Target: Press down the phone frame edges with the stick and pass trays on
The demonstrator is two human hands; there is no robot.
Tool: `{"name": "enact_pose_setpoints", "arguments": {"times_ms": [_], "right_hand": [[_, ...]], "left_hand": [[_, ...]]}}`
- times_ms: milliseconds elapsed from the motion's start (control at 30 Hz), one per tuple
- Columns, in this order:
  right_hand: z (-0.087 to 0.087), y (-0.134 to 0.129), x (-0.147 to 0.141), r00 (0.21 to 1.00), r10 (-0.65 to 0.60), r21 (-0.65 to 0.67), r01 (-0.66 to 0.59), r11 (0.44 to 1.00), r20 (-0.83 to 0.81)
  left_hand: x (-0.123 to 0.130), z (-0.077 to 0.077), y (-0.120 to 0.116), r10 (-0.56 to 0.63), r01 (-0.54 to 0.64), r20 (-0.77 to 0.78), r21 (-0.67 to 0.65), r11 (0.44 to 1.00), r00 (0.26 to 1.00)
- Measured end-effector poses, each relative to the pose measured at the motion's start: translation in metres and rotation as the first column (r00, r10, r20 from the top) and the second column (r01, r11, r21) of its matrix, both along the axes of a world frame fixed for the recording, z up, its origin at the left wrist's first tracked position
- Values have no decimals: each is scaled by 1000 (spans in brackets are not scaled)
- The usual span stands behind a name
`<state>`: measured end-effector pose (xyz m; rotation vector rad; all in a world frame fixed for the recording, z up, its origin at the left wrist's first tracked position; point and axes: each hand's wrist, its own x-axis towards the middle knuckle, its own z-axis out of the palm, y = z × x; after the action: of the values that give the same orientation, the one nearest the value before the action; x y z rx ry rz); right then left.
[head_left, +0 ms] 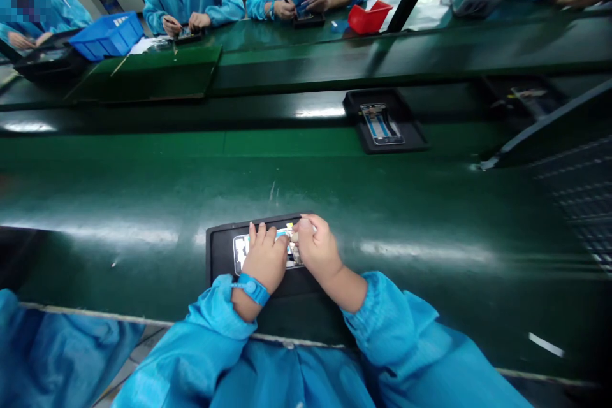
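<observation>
An opened phone (pixel 238 256), its inner parts showing, lies in a shallow black tray (pixel 217 248) on the green bench in front of me. My left hand (pixel 264 258), a blue band at its wrist, rests across the phone with its fingers stretched out. Over the phone's right end, my right hand (pixel 319 254) has its fingers closed in a pinch. Whatever is between those fingertips is too small or hidden to make out. Both hands cover much of the phone's middle and right side.
Another black tray (pixel 412 139) with an opened phone (pixel 382 124) lies farther off to the right. A white strip (pixel 546 345) is near the bench's front right edge. Across the line, co-workers in blue handle small parts near a blue bin (pixel 108 36) and a red bin (pixel 370 17).
</observation>
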<state>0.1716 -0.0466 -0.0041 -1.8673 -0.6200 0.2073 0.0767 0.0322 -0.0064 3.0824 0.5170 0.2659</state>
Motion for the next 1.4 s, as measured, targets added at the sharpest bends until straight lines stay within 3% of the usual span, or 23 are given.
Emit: {"name": "enact_pose_setpoints", "arguments": {"times_ms": [133, 267, 333, 433, 533, 633, 833, 1033, 1267, 1400], "right_hand": [[14, 5, 0, 975, 144, -136, -121, 983, 171], [20, 15, -7, 852, 405, -371, -277, 887, 331], [18, 19, -8, 845, 407, -427, -244, 870, 346], [15, 21, -6, 896, 322, -383, -194, 903, 306], [15, 20, -2, 987, 76, -208, -45, 977, 142], [15, 20, 0, 997, -80, -100, 78, 992, -21], [12, 23, 2, 997, -80, -91, 78, 993, -21], [17, 24, 4, 996, -65, -120, 59, 991, -53], [16, 25, 5, 996, -60, -135, 51, 990, -65], [11, 26, 8, 992, -80, -66, 74, 995, -92]], "left_hand": [[-2, 2, 1, -27, 26, -42, -30, 999, 999], [-6, 0, 6, -61, 59, -94, -21, 998, 994], [-5, -4, 11, -64, 65, -98, 6, 998, 993], [-2, -8, 18, -63, 66, -108, 22, 998, 992], [-1, -9, 22, -24, 25, -114, 10, 1000, 993], [-2, -11, 26, 13, -14, -139, -8, 1000, 990], [5, -12, 39, 67, -75, -231, -25, 997, 971], [16, -2, 39, 91, -121, -283, -90, 989, 955], [17, -7, 36, 112, -137, -144, -181, 974, 983], [10, -9, 54, 92, -80, 28, -294, 953, 995]]}}
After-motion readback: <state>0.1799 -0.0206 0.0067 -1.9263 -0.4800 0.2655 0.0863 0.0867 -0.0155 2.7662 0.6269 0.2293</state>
